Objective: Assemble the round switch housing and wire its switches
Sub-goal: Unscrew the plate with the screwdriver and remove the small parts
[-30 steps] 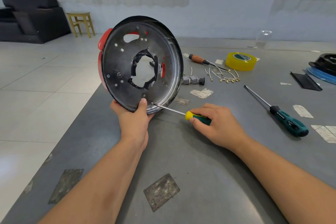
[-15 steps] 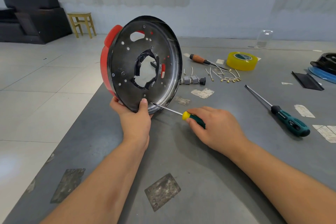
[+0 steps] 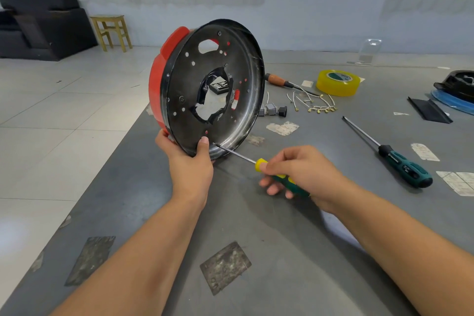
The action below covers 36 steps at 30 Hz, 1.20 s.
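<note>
The round switch housing (image 3: 184, 100), a black metal disc with a red shell behind it and a ragged central hole, stands on edge on the grey table (image 3: 256, 238). My left hand (image 3: 188, 161) grips its lower rim, thumb on the inner face. My right hand (image 3: 305, 177) holds a small yellow-and-green screwdriver (image 3: 259, 163); its tip touches the disc's lower rim beside my left thumb. Small grey and black switches (image 3: 273, 110) and short wires with brass terminals (image 3: 315, 106) lie on the table behind the housing.
A large teal-handled screwdriver (image 3: 400, 161) lies at the right. Further back lie a yellow tape roll (image 3: 337, 82), a wooden-handled tool (image 3: 278, 79), a black strip (image 3: 429, 110) and a black and blue object (image 3: 456, 90). The table's left edge drops to tiled floor.
The housing has turned so more of its red shell shows at the left. My right hand's fingers have shifted on the screwdriver handle, with the tip staying at the lower rim.
</note>
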Each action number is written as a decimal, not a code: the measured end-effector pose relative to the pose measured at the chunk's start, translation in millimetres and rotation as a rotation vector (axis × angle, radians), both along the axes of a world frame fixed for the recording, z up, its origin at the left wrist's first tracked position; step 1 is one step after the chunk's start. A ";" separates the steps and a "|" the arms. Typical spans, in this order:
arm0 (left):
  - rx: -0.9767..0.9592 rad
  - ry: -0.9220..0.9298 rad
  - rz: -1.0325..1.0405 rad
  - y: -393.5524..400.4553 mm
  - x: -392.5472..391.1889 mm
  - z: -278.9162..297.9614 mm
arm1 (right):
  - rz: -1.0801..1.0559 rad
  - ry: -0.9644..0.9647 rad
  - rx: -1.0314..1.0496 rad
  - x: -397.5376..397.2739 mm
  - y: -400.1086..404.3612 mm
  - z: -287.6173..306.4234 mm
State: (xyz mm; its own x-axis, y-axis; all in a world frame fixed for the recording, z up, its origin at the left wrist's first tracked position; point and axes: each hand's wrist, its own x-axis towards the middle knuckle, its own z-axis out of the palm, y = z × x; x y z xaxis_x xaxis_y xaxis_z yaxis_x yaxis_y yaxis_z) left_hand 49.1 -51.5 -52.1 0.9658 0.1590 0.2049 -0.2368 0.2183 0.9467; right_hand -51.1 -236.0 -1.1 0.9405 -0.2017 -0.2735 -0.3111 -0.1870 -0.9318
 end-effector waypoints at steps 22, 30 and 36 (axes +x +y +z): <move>0.030 0.006 0.050 0.7 6.4 -7.6 | 0.059 -0.195 -0.631 -2.6 0.4 1.3; 0.029 0.006 0.055 0.9 7.6 -9.4 | 0.143 -0.406 -0.997 -4.1 3.0 -13.9; 0.024 -0.001 0.028 -0.1 6.5 -8.2 | 0.045 -0.147 -0.562 0.2 2.5 -11.0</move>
State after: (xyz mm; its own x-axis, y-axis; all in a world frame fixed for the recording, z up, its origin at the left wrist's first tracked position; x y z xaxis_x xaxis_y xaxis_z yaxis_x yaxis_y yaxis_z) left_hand 55.6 -51.6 -60.3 0.9608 0.1812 0.2098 -0.2433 0.1884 0.9515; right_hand -50.8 -233.5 -12.1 0.9716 -0.2368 -0.0024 -0.1663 -0.6751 -0.7187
